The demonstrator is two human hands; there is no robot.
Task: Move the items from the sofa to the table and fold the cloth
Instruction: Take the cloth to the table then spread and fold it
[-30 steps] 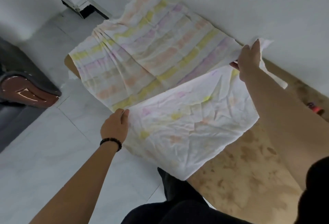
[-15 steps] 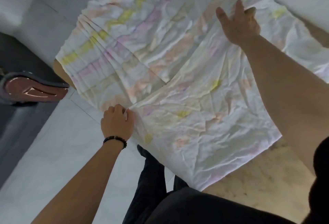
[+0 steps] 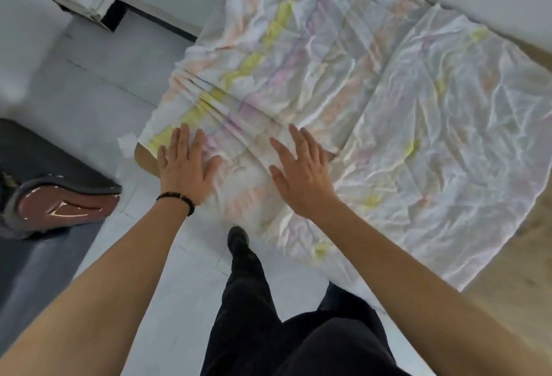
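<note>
Grip: none. Left hand (image 3: 185, 166) and right hand (image 3: 301, 178) both flat, fingers straight and spread, palms down on cloth (image 3: 298, 62), holding nothing. Contact at near-left end of cloth, where draped over table (image 3: 507, 271) corner. Folded-over layer (image 3: 448, 137) immediately right of right hand, its edge just beside that hand; single striped layer ahead and beneath both palms. Bulk of cloth rightward and away from hands, along table. Right hand nearer folded edge; left hand nearer overhanging end. Judged stage: smoothing after 1 fold. Next fold likely to call for overhanging left end carried rightward, over striped layer.
</note>
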